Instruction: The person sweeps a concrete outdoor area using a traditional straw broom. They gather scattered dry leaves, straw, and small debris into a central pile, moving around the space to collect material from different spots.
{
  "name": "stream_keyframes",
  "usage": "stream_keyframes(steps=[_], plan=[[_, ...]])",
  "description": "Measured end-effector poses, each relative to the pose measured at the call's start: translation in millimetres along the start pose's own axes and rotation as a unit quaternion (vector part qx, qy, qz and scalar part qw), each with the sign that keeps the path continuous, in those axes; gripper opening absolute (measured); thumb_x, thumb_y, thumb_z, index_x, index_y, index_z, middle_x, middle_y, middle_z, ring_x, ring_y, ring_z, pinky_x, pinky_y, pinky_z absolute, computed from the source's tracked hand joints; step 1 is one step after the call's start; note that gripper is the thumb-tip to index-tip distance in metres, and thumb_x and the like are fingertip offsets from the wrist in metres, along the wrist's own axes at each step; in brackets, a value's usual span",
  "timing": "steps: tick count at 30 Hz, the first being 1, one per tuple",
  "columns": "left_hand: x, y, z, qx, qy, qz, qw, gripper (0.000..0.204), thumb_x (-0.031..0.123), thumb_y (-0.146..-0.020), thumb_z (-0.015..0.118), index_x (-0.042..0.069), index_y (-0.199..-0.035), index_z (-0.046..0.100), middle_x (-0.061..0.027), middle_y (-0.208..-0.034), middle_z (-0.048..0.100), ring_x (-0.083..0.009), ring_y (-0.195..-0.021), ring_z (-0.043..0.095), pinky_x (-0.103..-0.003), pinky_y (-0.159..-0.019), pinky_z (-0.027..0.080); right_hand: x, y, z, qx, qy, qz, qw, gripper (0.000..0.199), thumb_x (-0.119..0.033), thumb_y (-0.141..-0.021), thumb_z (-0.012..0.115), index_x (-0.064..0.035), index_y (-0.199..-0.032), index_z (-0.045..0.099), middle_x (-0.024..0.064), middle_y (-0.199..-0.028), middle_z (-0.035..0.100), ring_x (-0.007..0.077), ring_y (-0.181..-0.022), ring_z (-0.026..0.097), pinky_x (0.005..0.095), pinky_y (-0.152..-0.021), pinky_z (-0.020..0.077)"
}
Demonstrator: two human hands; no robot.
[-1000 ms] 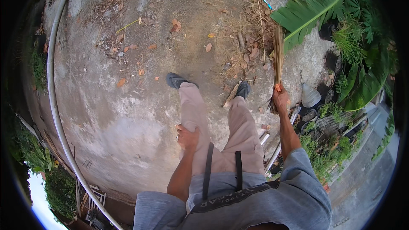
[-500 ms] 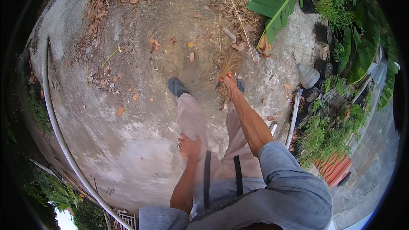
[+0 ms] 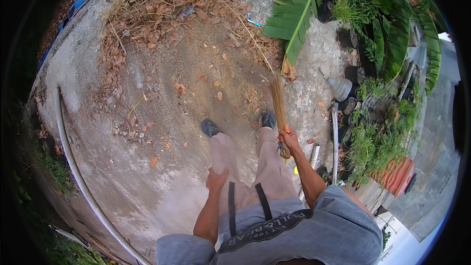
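My right hand [image 3: 289, 138] is closed round the bound handle of a stick broom [image 3: 278, 100], a bundle of thin brown sticks tied with orange. The bristles point away from me, beside my right foot, and the butt end shows below my fist. My left hand [image 3: 216, 179] rests on my left trouser leg [image 3: 226, 154] near the knee and holds nothing. Ahead of my feet lies a heap of dry leaves [image 3: 164, 12] and straw, with a few loose leaves on the concrete nearer to me.
A large green banana leaf [image 3: 299, 12] reaches in from the right. Nearby are a clear plastic bottle [image 3: 339, 87], potted plants [image 3: 355, 74] and a pale pipe [image 3: 335, 142]. A long curved pipe [image 3: 73, 162] runs along the left. A small blue object [image 3: 252, 20] lies by the leaf heap.
My right hand has drawn the broom back toward me and to the right; its bristles now show at full length. My left hand stays on my leg. The view has tilted up.
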State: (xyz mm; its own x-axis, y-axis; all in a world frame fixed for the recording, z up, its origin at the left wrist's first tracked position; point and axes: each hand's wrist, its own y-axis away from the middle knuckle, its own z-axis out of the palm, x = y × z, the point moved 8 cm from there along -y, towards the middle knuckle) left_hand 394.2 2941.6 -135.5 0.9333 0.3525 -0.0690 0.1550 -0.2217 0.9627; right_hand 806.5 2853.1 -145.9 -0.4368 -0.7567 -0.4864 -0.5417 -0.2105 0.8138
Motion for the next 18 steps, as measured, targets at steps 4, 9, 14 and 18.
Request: stream_keyframes(steps=[4, 9, 14, 18], plan=[[-11.7, 4.1, -31.3, 0.03, 0.026, -0.001, 0.999, 0.106, 0.075, -0.07, 0.068, 0.012, -0.149, 0.035, -0.0239, -0.127, 0.062, -0.0393, -0.126, 0.056, -0.05, -0.103, 0.043, 20.8, -20.7, -46.6, 0.049, -0.041, 0.051, 0.997, 0.009, -0.01, -0.089, 0.069, -0.0025, -0.092, 0.065, 0.0024, -0.063, 0.058, 0.0111, -0.054, 0.054, 0.028, -0.055, 0.0464], [-74.0, -25.6, -48.8, 0.087, 0.175, -0.009, 0.981, 0.079, 0.063, -0.081, 0.069, 0.005, -0.132, 0.055, -0.0228, -0.109, 0.07, -0.0323, -0.108, 0.065, -0.041, -0.093, 0.05, -32.6, -102.5, -9.7, 0.013, 0.035, 0.009, 0.999, 0.018, -0.016, -0.087, 0.071, -0.0038, -0.076, 0.064, 0.0033, -0.064, 0.06, 0.014, -0.054, 0.056, 0.03, -0.055, 0.046], [-72.5, 3.6, -69.1, 0.072, 0.326, -0.086, 0.939, 0.054, 0.048, -0.088, 0.07, 0.002, -0.115, 0.065, -0.0207, -0.099, 0.072, -0.0248, -0.093, 0.068, -0.036, -0.082, 0.052, -122.9, -223.3, 105.4, 0.057, 0.09, 0.066, 0.992, 0.024, -0.028, -0.072, 0.075, -0.0056, -0.071, 0.067, 0.0069, -0.069, 0.061, 0.0186, -0.065, 0.057, 0.0358, -0.061, 0.0442], [-36.4, 6.2, -65.6, 0.081, 0.253, -0.073, 0.961, 0.047, 0.047, -0.09, 0.067, 0.003, -0.108, 0.068, -0.0187, -0.1, 0.073, -0.029, -0.095, 0.069, -0.039, -0.084, 0.052, -262.8, -265.8, 229.6, -0.053, 0.087, 0.0, 0.995, 0.024, -0.027, -0.075, 0.073, -0.0036, -0.074, 0.068, 0.0033, -0.07, 0.061, 0.0145, -0.062, 0.054, 0.0333, -0.061, 0.0433]])
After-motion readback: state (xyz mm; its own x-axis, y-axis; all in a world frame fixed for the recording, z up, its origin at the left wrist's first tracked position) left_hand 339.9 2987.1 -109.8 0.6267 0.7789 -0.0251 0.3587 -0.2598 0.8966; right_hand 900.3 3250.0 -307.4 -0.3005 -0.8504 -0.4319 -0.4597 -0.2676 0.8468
